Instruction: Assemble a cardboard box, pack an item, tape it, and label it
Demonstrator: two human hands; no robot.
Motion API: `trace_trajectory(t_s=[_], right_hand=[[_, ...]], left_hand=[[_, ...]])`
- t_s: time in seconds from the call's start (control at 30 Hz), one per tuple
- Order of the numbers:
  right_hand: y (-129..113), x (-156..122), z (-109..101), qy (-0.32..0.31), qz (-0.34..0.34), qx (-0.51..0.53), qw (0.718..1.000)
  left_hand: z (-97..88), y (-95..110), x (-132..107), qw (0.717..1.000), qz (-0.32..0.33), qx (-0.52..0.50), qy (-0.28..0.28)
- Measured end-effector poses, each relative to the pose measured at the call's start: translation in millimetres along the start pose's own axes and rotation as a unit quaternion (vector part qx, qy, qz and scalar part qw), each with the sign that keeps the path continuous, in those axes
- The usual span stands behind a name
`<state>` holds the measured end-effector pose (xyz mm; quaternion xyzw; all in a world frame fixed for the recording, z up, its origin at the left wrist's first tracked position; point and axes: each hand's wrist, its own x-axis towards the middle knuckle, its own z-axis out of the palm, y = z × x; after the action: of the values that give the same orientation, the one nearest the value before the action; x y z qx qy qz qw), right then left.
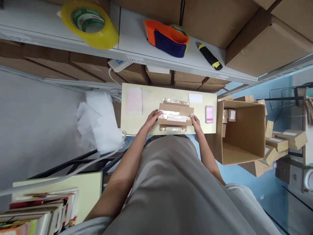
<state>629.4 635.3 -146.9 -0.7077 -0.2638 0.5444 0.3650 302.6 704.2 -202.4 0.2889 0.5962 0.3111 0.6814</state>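
Observation:
A small brown cardboard box point(176, 123), with shiny clear tape across its middle, lies over the pale yellow table point(151, 98). More taped cardboard shows along its far and near sides; whether that belongs to the same box I cannot tell. My left hand point(152, 120) grips the left end, thumb on top. At the right end, my right hand point(195, 123) holds the edge between thumb and fingers. To the right lies a small pink card or packet point(209, 115). A white label point(195, 97) is at the far edge, and a pale pink sheet point(134, 101) is at the left.
On the shelf point(132, 36) above sit a yellow tape roll point(107, 37), an orange and blue tape dispenser point(168, 42) and a utility knife point(209, 56). A large open carton point(244, 153) with small boxes inside stands right. White plastic bags point(100, 117) hang left; books point(46, 209) lie lower left.

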Motion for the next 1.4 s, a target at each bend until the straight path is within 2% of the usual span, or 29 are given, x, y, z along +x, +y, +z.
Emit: trace_trajectory(t_s=[0.1,0.2,0.4,0.47,0.53,0.63,0.7,0.8,0.97,1.07,1.13,1.2,1.3,1.4], right_hand=[[-11.2,8.4,0.1,0.058,-0.029,-0.046,0.997],[-17.9,13.3,0.6,0.079,-0.053,-0.077,0.992],[-29.0,4.8,8.9,0.104,-0.077,-0.152,0.980],[-36.8,-0.7,14.5,0.125,-0.107,-0.206,0.965],[-47.0,-5.1,21.7,0.142,-0.157,-0.276,0.938],[-66.5,-7.0,35.5,0.117,-0.210,-0.390,0.889],[-85.8,-3.4,46.1,0.102,-0.245,-0.440,0.858],[-134.8,8.4,63.7,0.104,-0.331,-0.452,0.822],[-262.0,28.7,93.2,0.131,-0.461,-0.427,0.767],[-325.3,39.4,108.1,0.130,-0.488,-0.436,0.744],[-349.4,48.8,117.1,0.116,-0.477,-0.454,0.743],[-360.7,59.9,125.3,0.087,-0.459,-0.475,0.746],[-367.0,76.6,134.6,0.047,-0.438,-0.500,0.746],[-375.0,88.7,136.1,0.027,-0.426,-0.491,0.759]], left_hand=[[2.3,2.1,-5.3,0.999,-0.017,-0.021,0.032],[3.8,8.3,-8.4,0.998,0.016,-0.002,0.059],[1.5,23.2,-9.8,0.985,0.087,0.123,0.082],[2.1,28.7,-9.5,0.971,0.131,0.176,0.095],[6.1,36.3,-8.8,0.953,0.181,0.221,0.104],[21.4,57.5,-6.6,0.924,0.253,0.272,0.094],[37.5,83.8,-4.3,0.908,0.300,0.279,0.089],[65.6,145.0,-1.5,0.884,0.381,0.247,0.114],[99.3,262.7,-5.7,0.834,0.495,0.194,0.148],[103.4,304.3,-11.8,0.814,0.530,0.176,0.162],[100.6,314.2,-15.6,0.809,0.536,0.163,0.178],[95.8,312.9,-18.7,0.809,0.535,0.151,0.191],[88.8,299.6,-22.7,0.813,0.528,0.148,0.197],[85.5,283.0,-26.9,0.821,0.516,0.147,0.197]])
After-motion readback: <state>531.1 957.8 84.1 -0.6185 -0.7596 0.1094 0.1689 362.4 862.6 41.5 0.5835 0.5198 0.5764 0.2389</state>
